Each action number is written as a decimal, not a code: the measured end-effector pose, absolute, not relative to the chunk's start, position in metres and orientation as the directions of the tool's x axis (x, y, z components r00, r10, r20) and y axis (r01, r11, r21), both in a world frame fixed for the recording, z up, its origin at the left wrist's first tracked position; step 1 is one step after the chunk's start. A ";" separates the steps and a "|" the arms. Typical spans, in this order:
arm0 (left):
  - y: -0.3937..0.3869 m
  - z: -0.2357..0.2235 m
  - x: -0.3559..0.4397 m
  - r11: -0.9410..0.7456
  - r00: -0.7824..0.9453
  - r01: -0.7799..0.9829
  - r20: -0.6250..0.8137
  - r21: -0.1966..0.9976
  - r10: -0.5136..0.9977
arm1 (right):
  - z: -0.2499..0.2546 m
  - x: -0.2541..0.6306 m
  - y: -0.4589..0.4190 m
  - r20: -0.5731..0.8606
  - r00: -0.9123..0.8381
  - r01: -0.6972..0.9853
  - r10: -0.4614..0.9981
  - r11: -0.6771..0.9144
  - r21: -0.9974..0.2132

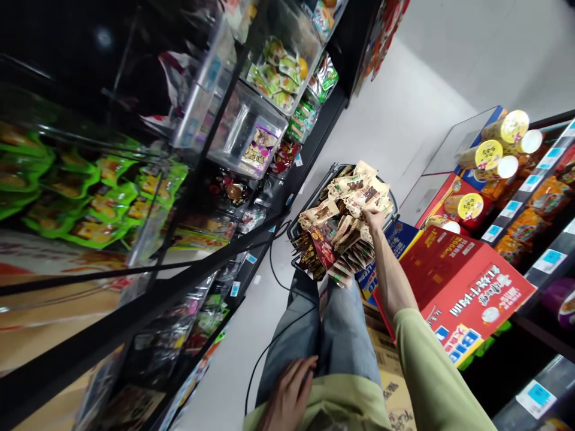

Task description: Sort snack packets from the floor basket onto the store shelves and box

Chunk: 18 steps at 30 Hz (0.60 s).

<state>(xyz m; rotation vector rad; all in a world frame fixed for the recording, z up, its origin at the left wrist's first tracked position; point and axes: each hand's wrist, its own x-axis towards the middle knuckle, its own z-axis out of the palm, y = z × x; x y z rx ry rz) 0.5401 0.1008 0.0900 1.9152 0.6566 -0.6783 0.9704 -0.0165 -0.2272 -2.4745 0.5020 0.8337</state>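
Observation:
My right hand (374, 219) reaches down into a dark basket (390, 206) heaped with small snack packets. Its fingers are pinched on a cream-coloured snack packet (378, 200) at the right side of the heap. More cream packets (354, 182) lie loosely on top, and a dark red packet (324, 242) rests near the front. Several packets stand packed in a row (353, 254) at the near right. Over my thigh lies my left hand (290, 389), fingers loosely stretched and holding nothing.
On the left stands a black shelf rack with clear bins (269, 90) of snacks; a black bar (148, 293) crosses the foreground. Red cartons (476, 293), lidded tubs (489, 154) and shelves are on the right. A black cable (258, 365) hangs by my leg.

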 end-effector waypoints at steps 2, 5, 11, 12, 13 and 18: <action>0.103 0.089 0.539 -0.392 0.718 0.674 -0.680 0.626 0.149 | -0.225 0.977 -0.013 -0.539 0.825 -0.386 -0.172 -0.868 -0.314; 0.107 0.086 0.536 -0.394 0.743 0.647 -0.655 0.652 0.136 | -0.226 0.998 -0.004 -0.373 0.927 -0.133 -0.018 -0.950 -0.284; 0.109 0.080 0.527 -0.383 0.736 0.659 -0.660 0.648 0.151 | -0.237 1.029 0.003 -0.555 0.800 0.125 0.226 -0.969 -0.214; 0.108 0.078 0.526 -0.376 0.732 0.664 -0.663 0.646 0.154 | -0.237 1.028 0.001 -0.576 0.784 0.138 0.234 -0.969 -0.205; 0.107 0.077 0.524 -0.368 0.728 0.671 -0.667 0.644 0.159 | -0.238 1.027 -0.001 -0.584 0.775 0.152 0.242 -0.968 -0.199; 0.104 0.072 0.519 -0.331 0.730 0.674 -0.663 0.660 0.166 | -0.234 1.015 -0.011 -0.597 0.749 0.235 0.288 -0.958 -0.167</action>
